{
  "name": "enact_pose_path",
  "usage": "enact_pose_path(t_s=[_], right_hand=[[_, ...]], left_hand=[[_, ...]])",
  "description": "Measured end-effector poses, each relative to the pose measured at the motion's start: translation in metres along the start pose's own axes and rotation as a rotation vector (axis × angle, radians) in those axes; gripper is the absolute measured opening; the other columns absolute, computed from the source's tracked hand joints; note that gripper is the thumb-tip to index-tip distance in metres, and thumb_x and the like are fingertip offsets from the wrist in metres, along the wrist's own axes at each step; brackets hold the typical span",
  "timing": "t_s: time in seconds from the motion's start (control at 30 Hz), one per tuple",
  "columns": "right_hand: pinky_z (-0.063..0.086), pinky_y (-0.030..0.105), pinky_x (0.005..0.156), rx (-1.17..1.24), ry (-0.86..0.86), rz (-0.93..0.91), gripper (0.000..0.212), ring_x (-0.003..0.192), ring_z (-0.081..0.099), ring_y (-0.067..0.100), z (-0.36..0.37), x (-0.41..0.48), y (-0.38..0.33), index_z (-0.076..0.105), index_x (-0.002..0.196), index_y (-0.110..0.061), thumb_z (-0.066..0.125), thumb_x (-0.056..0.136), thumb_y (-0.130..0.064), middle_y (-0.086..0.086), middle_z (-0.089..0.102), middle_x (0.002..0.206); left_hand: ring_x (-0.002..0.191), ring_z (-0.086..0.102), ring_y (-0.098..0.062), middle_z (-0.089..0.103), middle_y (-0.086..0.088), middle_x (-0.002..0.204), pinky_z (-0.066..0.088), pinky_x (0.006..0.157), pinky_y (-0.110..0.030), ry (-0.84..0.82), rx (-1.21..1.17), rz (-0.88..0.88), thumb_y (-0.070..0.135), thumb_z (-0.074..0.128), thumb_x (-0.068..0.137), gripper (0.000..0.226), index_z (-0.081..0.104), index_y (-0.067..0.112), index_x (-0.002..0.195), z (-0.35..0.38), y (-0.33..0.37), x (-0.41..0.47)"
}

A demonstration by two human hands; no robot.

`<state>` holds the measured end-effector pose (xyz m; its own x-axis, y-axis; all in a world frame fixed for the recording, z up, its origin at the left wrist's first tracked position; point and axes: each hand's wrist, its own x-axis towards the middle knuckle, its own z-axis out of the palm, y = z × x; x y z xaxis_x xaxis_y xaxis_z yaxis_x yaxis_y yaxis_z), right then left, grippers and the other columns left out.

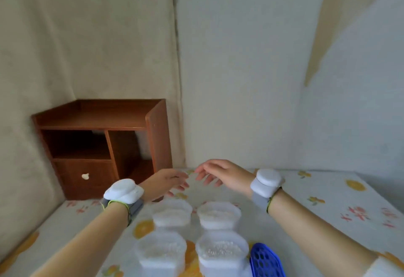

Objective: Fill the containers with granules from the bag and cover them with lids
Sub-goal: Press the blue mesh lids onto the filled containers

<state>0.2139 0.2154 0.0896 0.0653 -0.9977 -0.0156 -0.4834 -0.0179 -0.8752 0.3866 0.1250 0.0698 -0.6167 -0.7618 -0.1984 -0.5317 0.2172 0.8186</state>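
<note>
at the far left a small brown wooden cabinet (102,145) is seen standing on the table against the cloth-draped wall, with open shelves and a drawer bearing a pale knob (85,176). the table (328,191) is covered by a light cloth printed with oranges and flowers.

just right of the cabinet the left hand (166,184) is held out above the far part of the table, fingers loosely spread and nothing gripped in it. a white device (123,190) on a grey strap is worn on that wrist. the right hand (220,173) is raised beside it, fingertips of the two hands almost meeting – the thumb and forefinger look drawn near one another, but whether anything thin is pinched between them cannot be told, as the picture is blurred there. a like white device (265,181) is strapped to the right wrist.

below the hands four translucent containers are set in a two-by-two block near the front of the table. the far-left container (172,212) and the far-right container (218,214) are seen filled with pale granules, as are the near-left container (160,250) and the near-right container (222,252) – in this last the white grains (223,248) are shown most plainly. no lid can be made out on any of them with certainty.

just right of the near-right container, touching or nearly so, a blue perforated plastic object (265,261) is cut off by the lower edge.
</note>
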Motion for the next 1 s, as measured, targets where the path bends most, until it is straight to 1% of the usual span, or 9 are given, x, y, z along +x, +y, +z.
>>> enact_pose_path(t_s=[0.1, 0.27, 0.37, 0.43, 0.53, 0.67, 0.8, 0.9, 1.0], right_hand=[[0.041, 0.017, 0.070, 0.032, 0.104, 0.026, 0.029, 0.078, 0.057, 0.001, -0.019, -0.010, 0.000, 0.058, 0.090, -0.032, 0.031, 0.099, -0.025, -0.016, 0.063, 0.089], [0.040, 0.014, 0.066, -0.035, 0.209, 0.286, 0.026, 0.080, 0.055, 0.009, -0.016, -0.025, 0.060, 0.056, 0.108, -0.016, 0.033, 0.098, -0.021, -0.002, 0.059, 0.102], [0.042, 0.018, 0.068, -0.173, 0.233, 0.447, 0.034, 0.104, 0.057, 0.029, -0.015, -0.033, 0.095, 0.051, 0.121, 0.002, 0.035, 0.098, -0.018, 0.017, 0.058, 0.119], [0.041, 0.031, 0.085, -0.323, 0.223, 0.553, 0.041, 0.120, 0.049, 0.035, -0.012, -0.039, 0.119, 0.044, 0.126, 0.010, 0.036, 0.098, -0.019, 0.024, 0.050, 0.132], [0.034, 0.037, 0.107, -0.497, 0.149, 0.773, 0.057, 0.130, 0.040, 0.031, 0.004, -0.050, 0.172, 0.028, 0.141, -0.003, 0.043, 0.095, -0.033, 0.017, 0.036, 0.144], [0.036, 0.037, 0.103, -0.624, 0.055, 0.970, 0.074, 0.128, 0.041, 0.033, 0.032, -0.063, 0.222, 0.022, 0.140, -0.006, 0.047, 0.087, -0.052, 0.015, 0.033, 0.143], [0.027, 0.038, 0.111, -0.643, -0.035, 1.112, 0.096, 0.140, 0.021, 0.034, 0.058, -0.064, 0.243, -0.002, 0.147, -0.008, 0.041, 0.083, -0.065, 0.015, 0.003, 0.155], [0.028, 0.039, 0.112, -0.654, -0.041, 1.153, 0.106, 0.140, 0.020, 0.033, 0.066, -0.062, 0.247, -0.010, 0.146, -0.007, 0.048, 0.080, -0.065, 0.015, -0.001, 0.155], [0.023, 0.034, 0.112, -0.672, -0.031, 1.143, 0.102, 0.142, 0.015, 0.031, 0.068, -0.060, 0.243, -0.011, 0.145, -0.003, 0.052, 0.083, -0.056, 0.015, -0.001, 0.155]], left_hand=[[0.099, 0.061, -0.011, 0.066, 0.000, 0.107, 0.048, 0.079, -0.020, -0.021, -0.056, 0.069, 0.021, 0.043, 0.097, 0.027, 0.054, 0.016, 0.120, 0.004, 0.024, 0.011], [0.099, 0.060, -0.015, 0.065, -0.004, 0.106, 0.048, 0.076, -0.021, -0.164, -0.066, 0.043, 0.016, 0.044, 0.095, 0.029, 0.054, 0.008, 0.122, 0.045, 0.015, 0.038], [0.100, 0.060, -0.014, 0.066, -0.004, 0.107, 0.048, 0.076, -0.020, -0.233, -0.007, 0.045, 0.016, 0.042, 0.095, 0.030, 0.053, 0.009, 0.123, 0.067, 0.006, 0.050], [0.101, 0.059, -0.015, 0.066, -0.007, 0.112, 0.049, 0.079, -0.022, -0.254, 0.013, 0.037, 0.016, 0.042, 0.096, 0.030, 0.053, 0.008, 0.123, 0.078, -0.001, 0.056], [0.101, 0.059, -0.016, 0.066, -0.010, 0.117, 0.049, 0.084, -0.028, -0.303, 0.042, -0.004, 0.015, 0.042, 0.095, 0.030, 0.054, 0.008, 0.121, 0.099, -0.022, 0.066], [0.100, 0.058, -0.015, 0.065, -0.007, 0.112, 0.048, 0.079, -0.023, -0.346, 0.048, -0.039, 0.016, 0.041, 0.096, 0.030, 0.053, 0.008, 0.122, 0.118, -0.044, 0.069], [0.100, 0.059, -0.014, 0.063, 0.000, 0.104, 0.049, 0.082, -0.025, -0.375, 0.035, -0.066, 0.018, 0.040, 0.096, 0.031, 0.051, 0.009, 0.124, 0.126, -0.062, 0.067], [0.100, 0.059, -0.014, 0.064, -0.004, 0.109, 0.049, 0.081, -0.025, -0.385, 0.040, -0.090, 0.018, 0.040, 0.097, 0.031, 0.051, 0.010, 0.124, 0.128, -0.070, 0.064], [0.100, 0.058, -0.014, 0.064, -0.006, 0.115, 0.048, 0.077, -0.019, -0.359, 0.034, -0.084, 0.018, 0.041, 0.097, 0.031, 0.051, 0.009, 0.124, 0.127, -0.073, 0.062]])
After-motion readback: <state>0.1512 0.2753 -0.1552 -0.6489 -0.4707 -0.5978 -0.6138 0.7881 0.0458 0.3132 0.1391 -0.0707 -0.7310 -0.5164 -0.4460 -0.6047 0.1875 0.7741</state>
